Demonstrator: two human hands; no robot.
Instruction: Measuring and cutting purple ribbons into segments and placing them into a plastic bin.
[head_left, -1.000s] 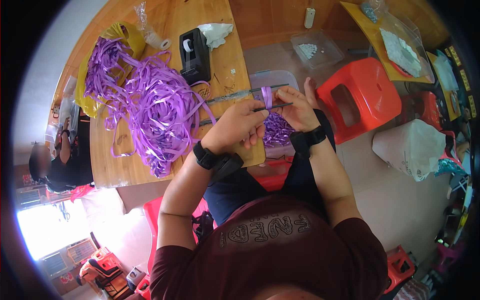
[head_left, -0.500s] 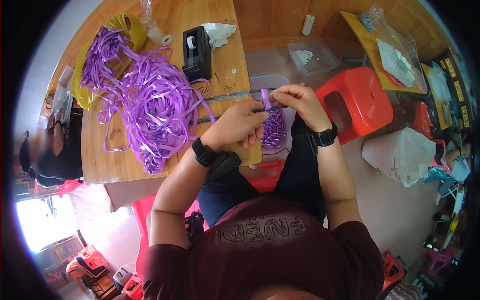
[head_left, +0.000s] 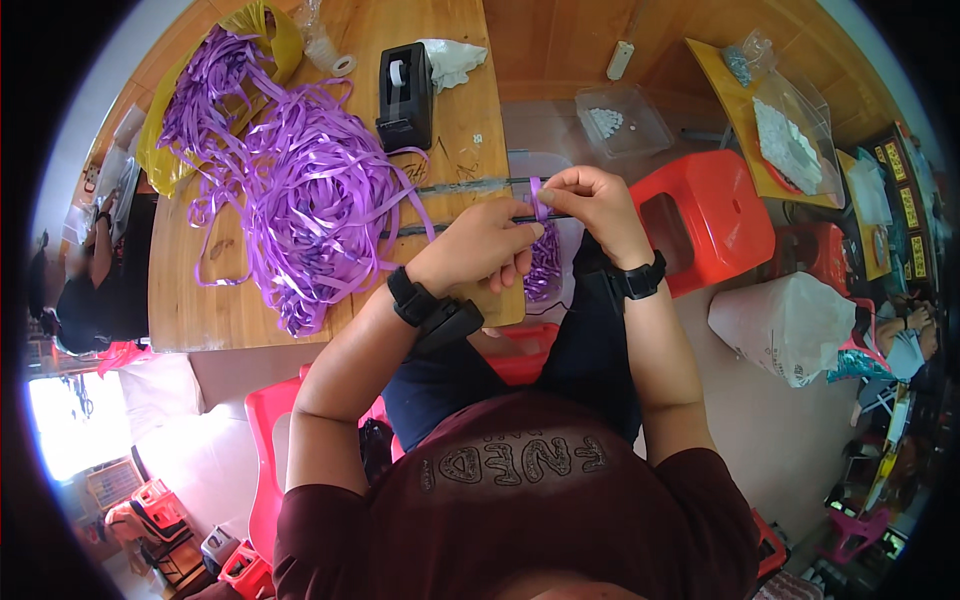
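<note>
I saw the right hand point(head_left: 606, 212) pinching purple ribbon point(head_left: 537, 187) across rods point(head_left: 515, 181), left hand point(head_left: 480, 245) touching one, ribbon heap point(head_left: 315, 190) at their nine o'clock, red stool point(head_left: 728, 215) at three.

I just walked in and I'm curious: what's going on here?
The person's right hand pinches a strip of purple ribbon that spans two dark rods jutting past the edge of the table. The left hand is at the nearer rod. A tangled heap of purple ribbon lies by a yellow bag.
</note>
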